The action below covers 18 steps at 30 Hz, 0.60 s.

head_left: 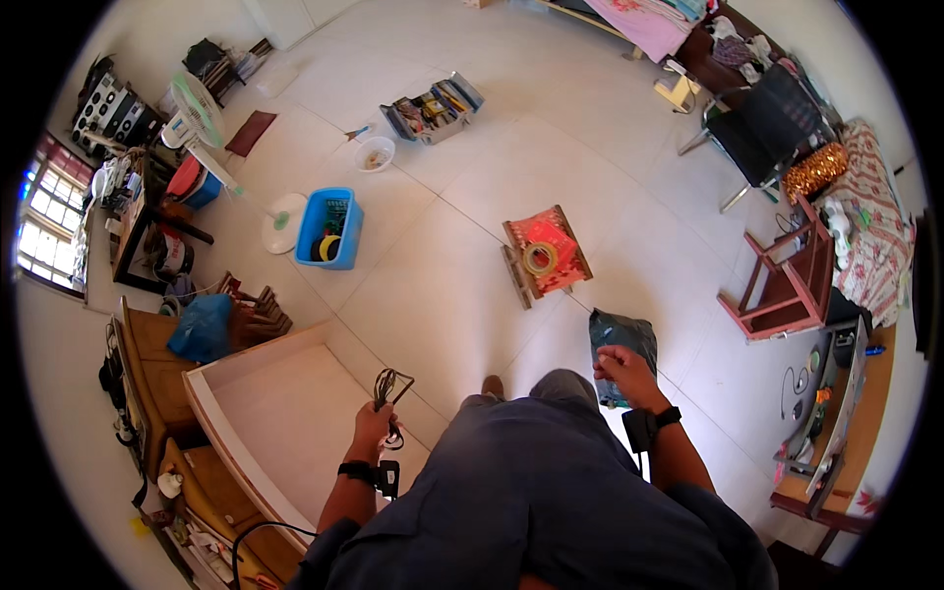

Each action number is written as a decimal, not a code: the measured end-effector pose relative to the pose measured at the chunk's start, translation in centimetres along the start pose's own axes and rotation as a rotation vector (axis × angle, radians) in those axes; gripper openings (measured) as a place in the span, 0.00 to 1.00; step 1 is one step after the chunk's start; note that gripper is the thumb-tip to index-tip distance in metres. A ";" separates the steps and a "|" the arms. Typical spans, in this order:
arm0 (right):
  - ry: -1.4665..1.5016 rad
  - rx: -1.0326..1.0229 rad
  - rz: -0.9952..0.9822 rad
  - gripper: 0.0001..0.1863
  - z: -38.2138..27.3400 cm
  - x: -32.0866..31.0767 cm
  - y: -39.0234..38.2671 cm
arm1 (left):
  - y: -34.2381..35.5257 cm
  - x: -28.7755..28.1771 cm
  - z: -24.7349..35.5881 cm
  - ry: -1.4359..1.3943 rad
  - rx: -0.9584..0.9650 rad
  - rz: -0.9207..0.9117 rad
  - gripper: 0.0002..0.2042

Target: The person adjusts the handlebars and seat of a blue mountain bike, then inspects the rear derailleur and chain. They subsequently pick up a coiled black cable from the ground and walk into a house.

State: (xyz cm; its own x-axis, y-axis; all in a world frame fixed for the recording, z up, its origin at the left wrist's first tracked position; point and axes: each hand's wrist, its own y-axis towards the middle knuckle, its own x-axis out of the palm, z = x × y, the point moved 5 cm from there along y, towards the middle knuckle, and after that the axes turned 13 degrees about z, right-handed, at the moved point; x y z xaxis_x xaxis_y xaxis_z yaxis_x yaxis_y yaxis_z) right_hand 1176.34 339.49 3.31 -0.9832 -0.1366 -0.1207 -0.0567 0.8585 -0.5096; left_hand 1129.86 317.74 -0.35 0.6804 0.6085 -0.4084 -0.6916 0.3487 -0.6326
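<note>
My left hand [371, 429] is closed around a coiled black cable [395, 383], whose loops stick out above and beside the fingers. Over a dark plastic bag [626, 332] on the floor, my right hand [627, 376] has its fingers curled together in a pinch. Whether anything small is between those fingertips I cannot make out. Just beyond the bag stands a low wooden folding stool [580, 258] with a red seat. A roll of tape [540, 259] lies on it, on top of a red packet.
A large shallow wooden drawer [285, 393] lies at my left. Farther off are a blue basket [339, 261], a white bowl [375, 154], an open toolbox [433, 108] and a standing fan [285, 224]. At the right, a reddish wooden stool [787, 285] lies tipped near a black chair [752, 143].
</note>
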 end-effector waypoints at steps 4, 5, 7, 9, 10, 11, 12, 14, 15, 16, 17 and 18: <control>-0.005 0.013 -0.040 0.19 -2.7 2.7 4.0 | 2.0 -1.1 0.5 0.016 -0.056 0.034 0.08; -0.090 0.001 -0.068 0.18 -2.7 2.9 5.5 | 2.7 -1.1 0.4 0.009 -0.067 0.040 0.08; -0.123 0.000 -0.083 0.18 -3.7 3.9 8.2 | 3.6 -0.9 0.8 -0.018 -0.094 0.053 0.08; -0.133 0.007 -0.102 0.18 -4.8 4.9 10.8 | 4.1 -0.1 2.0 -0.058 -0.123 0.068 0.07; -0.124 0.018 -0.118 0.18 -5.3 5.5 12.1 | 4.6 0.2 2.8 -0.080 -0.125 0.066 0.07; -0.115 0.029 -0.132 0.18 -5.8 6.1 13.4 | 5.2 0.5 3.5 -0.100 -0.126 0.062 0.07; -0.113 0.022 -0.134 0.17 -6.5 6.7 15.0 | 5.7 0.9 4.4 -0.120 -0.127 0.058 0.07; -0.099 0.005 -0.144 0.17 -8.8 8.7 18.7 | 6.7 1.7 7.7 -0.101 -0.092 0.086 0.06; -0.017 -0.037 -0.186 0.16 -10.2 9.5 20.0 | 7.3 2.1 9.0 -0.081 -0.084 0.091 0.06; -0.007 -0.026 -0.184 0.16 -11.0 10.0 21.4 | 7.7 2.3 10.5 -0.062 -0.074 0.095 0.06; 0.002 -0.014 -0.181 0.15 -11.7 10.5 22.9 | 8.3 2.5 12.1 -0.044 -0.057 0.086 0.06; 0.011 -0.003 -0.176 0.15 -12.5 11.0 24.3 | 9.1 2.8 13.7 -0.026 -0.039 0.075 0.06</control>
State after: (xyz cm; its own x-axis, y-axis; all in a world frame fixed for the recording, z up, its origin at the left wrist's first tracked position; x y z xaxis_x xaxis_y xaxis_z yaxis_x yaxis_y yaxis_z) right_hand 1162.00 365.07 0.29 -0.9599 -0.2796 -0.0204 -0.2288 0.8235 -0.5191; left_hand 1122.12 332.41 1.78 0.6202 0.6500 -0.4391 -0.7300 0.2735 -0.6263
